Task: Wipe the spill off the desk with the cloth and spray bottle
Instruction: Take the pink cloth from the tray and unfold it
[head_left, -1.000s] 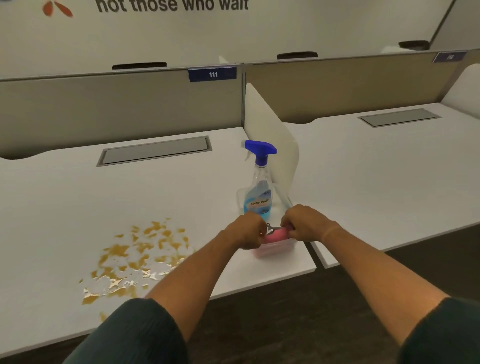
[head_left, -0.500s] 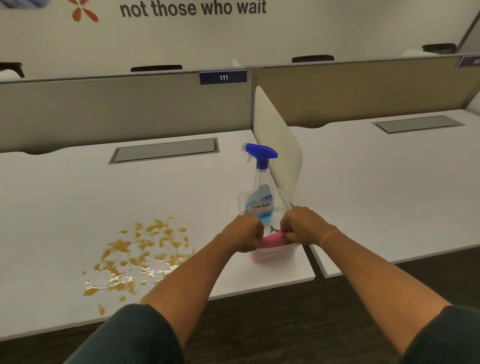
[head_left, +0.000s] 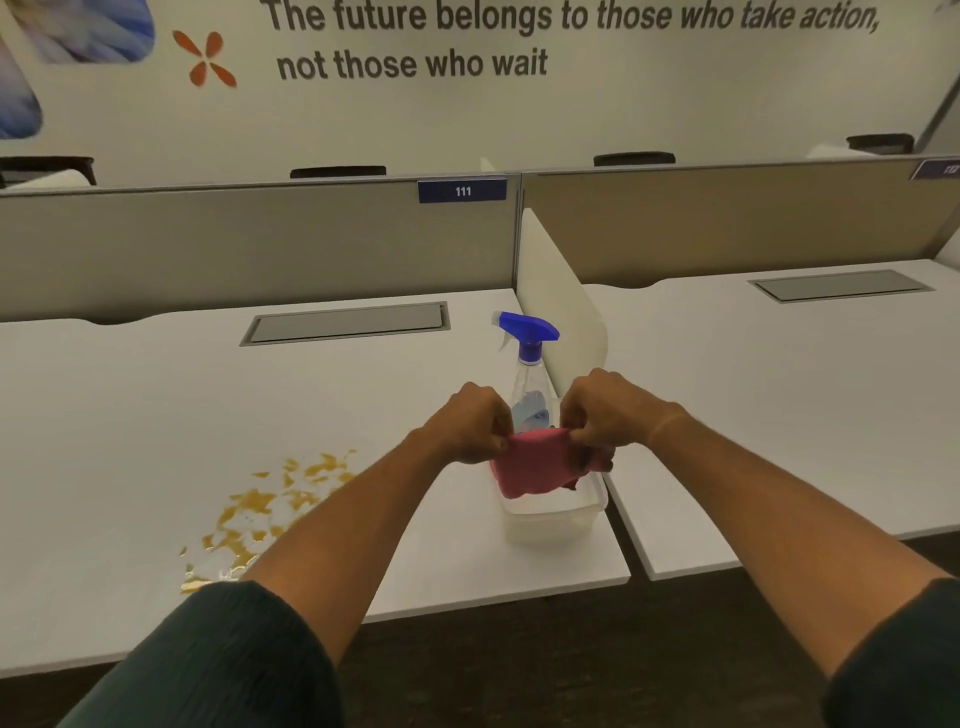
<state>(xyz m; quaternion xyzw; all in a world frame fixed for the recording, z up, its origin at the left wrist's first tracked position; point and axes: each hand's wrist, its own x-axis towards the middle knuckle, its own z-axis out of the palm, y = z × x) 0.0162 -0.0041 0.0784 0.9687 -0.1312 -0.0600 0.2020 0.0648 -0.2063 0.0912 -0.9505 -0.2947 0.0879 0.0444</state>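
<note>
A pink cloth (head_left: 535, 465) is held stretched between both hands just above a clear plastic tub (head_left: 558, 519) that stands near the front right corner of the white desk (head_left: 156, 415). The left hand (head_left: 470, 423) is closed on the cloth's left edge, its fingers curled tight and pinched onto the fabric. The right hand (head_left: 605, 413) is clamped on the right edge in the same way, with a bunch of cloth gathered under the fingers. The lower part of the cloth hangs down into the tub; whether it touches the bottom cannot be told.

A spray bottle (head_left: 527, 374) with a blue trigger head and a clear body stands upright just behind the hands, at the far end of the tub; whether its base is inside the tub or behind it is hidden by the hands and cloth. A white divider panel (head_left: 561, 301) rises just to the right of the bottle, between this desk and the neighbouring one.

The spill (head_left: 265, 512), a patch of orange-brown splashes with glossy wet areas, lies on the desk well to the left of the tub, near the front edge, partly covered in view by the left forearm and dark green sleeve (head_left: 218, 660). A grey cable hatch (head_left: 348, 322) is set into the desk at the back, below a partition bearing a blue label marked 111 (head_left: 462, 190)
</note>
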